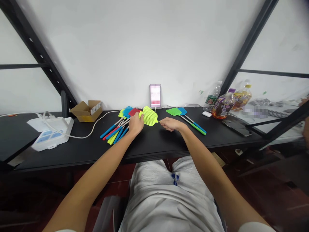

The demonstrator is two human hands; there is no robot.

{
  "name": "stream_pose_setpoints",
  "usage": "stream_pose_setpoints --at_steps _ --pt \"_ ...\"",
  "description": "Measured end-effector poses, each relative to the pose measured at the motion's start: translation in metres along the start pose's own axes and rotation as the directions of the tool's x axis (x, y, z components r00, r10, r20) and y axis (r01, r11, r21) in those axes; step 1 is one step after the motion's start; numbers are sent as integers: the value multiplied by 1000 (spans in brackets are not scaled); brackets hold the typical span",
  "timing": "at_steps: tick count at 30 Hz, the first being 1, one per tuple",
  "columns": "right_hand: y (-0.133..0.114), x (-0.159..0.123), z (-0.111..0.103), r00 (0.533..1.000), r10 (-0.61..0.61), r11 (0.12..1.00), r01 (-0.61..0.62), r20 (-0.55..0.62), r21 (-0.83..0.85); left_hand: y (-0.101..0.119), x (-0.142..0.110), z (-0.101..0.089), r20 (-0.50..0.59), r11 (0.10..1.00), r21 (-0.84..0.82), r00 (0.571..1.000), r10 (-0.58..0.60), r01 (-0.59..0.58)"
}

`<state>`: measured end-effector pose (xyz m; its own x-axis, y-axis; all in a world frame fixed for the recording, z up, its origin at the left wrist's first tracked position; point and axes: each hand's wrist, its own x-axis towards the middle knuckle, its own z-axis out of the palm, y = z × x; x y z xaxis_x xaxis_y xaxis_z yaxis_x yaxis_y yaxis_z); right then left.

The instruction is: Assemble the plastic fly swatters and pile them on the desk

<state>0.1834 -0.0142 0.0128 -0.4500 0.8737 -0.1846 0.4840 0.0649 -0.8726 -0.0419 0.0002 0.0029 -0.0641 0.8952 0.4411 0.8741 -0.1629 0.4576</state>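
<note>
Head view — left hand (135, 124) on yellow swatter (149, 116)

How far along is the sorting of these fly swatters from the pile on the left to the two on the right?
Two swatters lie apart on the right of the black table. The left hand holds a yellow-green swatter at the pile; the right hand rests empty. The pile of swatters remains.

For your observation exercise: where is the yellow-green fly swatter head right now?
In the head view, the yellow-green fly swatter head sits mid-table, held by the left hand, beside the swatter pile and left of the right hand.
</note>
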Motion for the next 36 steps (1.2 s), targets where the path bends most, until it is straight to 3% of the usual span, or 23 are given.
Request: stream_pose_setpoints --at_steps 3,6,10,15,23,28,36 --pt "4 2 -1 999 -20 997 18 -25 -70 0 0 -1 -16 1000 11 1000 -5 5" --pt "6 4 -2 984 -79 966 37 -157 -255 0 0 -2 -7 1000 13 1000 7 -7" --pt "7 11 -3 895 -219 883 12 -389 -470 -1 -1 0 9 1000 1 1000 21 -21" --pt "9 18 -6 801 -231 887 -61 -553 -458 -3 0 3 25 999 19 999 37 -37" --pt "12 17 -5 800 -170 889 -128 -576 -440 -3 0 3 25 999 24 999 46 -47" --pt "13 17 -3 780 -177 837 -201 -600 -509 -3 0 3 33 999 12 998 52 -52" --pt "17 16 -3 790 -147 783 -274 -595 -558 -4 0 6 34 997 -2 996 80 -80"
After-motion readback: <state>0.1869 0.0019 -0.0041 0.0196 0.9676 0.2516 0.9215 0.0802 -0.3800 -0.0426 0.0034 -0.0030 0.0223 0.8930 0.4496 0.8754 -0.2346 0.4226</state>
